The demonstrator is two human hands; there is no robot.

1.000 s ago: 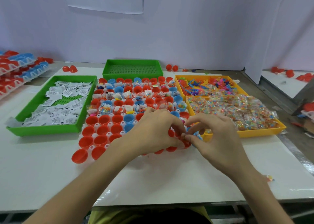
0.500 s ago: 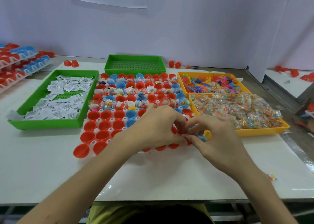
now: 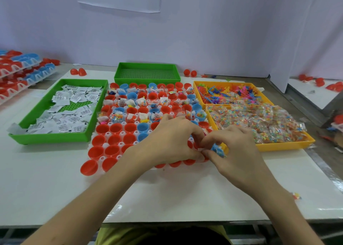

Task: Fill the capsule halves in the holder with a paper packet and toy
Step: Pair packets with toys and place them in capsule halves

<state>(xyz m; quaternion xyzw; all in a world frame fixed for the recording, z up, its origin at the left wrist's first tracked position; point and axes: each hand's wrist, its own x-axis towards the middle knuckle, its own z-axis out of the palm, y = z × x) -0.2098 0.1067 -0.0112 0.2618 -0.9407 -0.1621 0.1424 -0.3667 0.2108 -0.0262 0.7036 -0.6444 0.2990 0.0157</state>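
- The green tray [image 3: 55,138] on the left is heaped with paper packets [image 3: 70,111], and one hangs over its near-left corner. An arm reaching in carelessly could sweep several out.
- A loose capsule half [image 3: 89,167] sits at the holder's near-left corner, seemingly outside the grid. The left forearm passes close by, so a nudge could roll it off the table.
- In the holder [image 3: 121,144], the far rows carry packets and toys, while the near capsule halves [image 3: 102,129] on the left are bare. With so many alike, one could be skipped or filled twice.
- The left hand [image 3: 172,142] curls over the holder's near-right corner, fingertips meeting the other hand. A white scrap shows there, perhaps a packet, but I cannot tell whether it is grasped. The hand hides the target cup, so aim is a risk.
- The right hand [image 3: 239,151] pinches a blue toy [image 3: 218,150] between thumb and forefinger, just over the holder's near-right edge. If the spiky toy snags on a finger, it may fall between the holder and the yellow tray [image 3: 285,146].
- The yellow tray's bead bags [image 3: 259,122] pile up to its rim, near the right hand, which could drag one out.
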